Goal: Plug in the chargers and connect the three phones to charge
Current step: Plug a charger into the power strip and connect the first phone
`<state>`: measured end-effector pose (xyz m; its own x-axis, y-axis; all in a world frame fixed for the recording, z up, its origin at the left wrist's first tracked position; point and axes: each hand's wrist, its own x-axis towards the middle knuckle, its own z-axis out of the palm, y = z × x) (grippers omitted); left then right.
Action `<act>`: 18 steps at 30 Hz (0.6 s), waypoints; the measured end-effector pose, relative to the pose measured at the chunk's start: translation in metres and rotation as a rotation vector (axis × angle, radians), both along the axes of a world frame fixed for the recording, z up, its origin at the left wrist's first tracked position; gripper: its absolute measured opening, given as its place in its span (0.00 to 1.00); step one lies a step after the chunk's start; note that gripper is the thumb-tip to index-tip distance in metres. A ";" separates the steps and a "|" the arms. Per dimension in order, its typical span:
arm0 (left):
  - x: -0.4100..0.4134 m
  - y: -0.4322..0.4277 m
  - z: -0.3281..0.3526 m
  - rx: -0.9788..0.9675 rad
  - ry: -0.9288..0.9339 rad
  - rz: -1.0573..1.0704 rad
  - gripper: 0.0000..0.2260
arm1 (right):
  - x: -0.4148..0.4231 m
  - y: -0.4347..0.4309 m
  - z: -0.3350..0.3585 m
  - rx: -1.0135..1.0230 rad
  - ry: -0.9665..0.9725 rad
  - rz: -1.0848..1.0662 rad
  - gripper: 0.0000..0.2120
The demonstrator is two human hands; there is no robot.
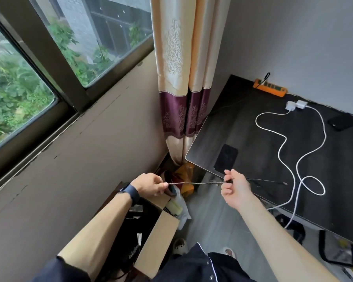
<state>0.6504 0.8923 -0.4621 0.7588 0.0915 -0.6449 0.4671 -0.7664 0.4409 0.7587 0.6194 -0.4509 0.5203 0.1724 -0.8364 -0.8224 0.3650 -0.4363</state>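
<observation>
Dark desk [253, 139] by curtain [177, 68] — left hand [149, 184], right hand [234, 188] pinch braided cable [196, 183] in fingers.

- Single view, worn on the head, facing forward and steeply down into a room corner.
- Wide-angle bend: window [18, 88] at 10 o'clock, curtain [183, 78] at 12, surface [253, 139] at 3.
- Close range: forearms [102, 226] enter from 6 o'clock; left hand [151, 185] and right hand [233, 189] sit just below centre, a cable [196, 183] between them.
- Floor [212, 216] and feet [179, 246] at 6 o'clock, straight beneath.
</observation>
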 end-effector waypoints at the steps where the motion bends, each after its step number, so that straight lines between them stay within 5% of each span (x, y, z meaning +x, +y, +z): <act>1: 0.000 -0.003 0.002 0.066 0.038 -0.055 0.12 | -0.005 0.005 -0.004 -0.029 -0.045 0.037 0.12; 3: 0.004 -0.018 0.008 0.021 0.047 -0.069 0.15 | -0.015 0.016 -0.009 -0.007 -0.106 0.117 0.12; 7: 0.022 -0.068 0.023 -0.417 -0.048 0.133 0.19 | -0.022 0.033 -0.003 0.052 -0.106 0.204 0.12; 13: 0.043 -0.102 0.027 -0.373 -0.261 0.168 0.11 | 0.001 0.032 0.011 -0.098 -0.149 0.251 0.09; 18: 0.043 -0.079 0.028 -0.292 -0.190 0.099 0.10 | 0.022 0.018 0.016 -0.046 -0.067 0.124 0.14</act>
<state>0.6933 0.8132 -0.4341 0.8644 0.0036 -0.5028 0.4214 -0.5507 0.7205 0.7807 0.6377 -0.4351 0.5522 0.2014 -0.8090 -0.8285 0.2410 -0.5055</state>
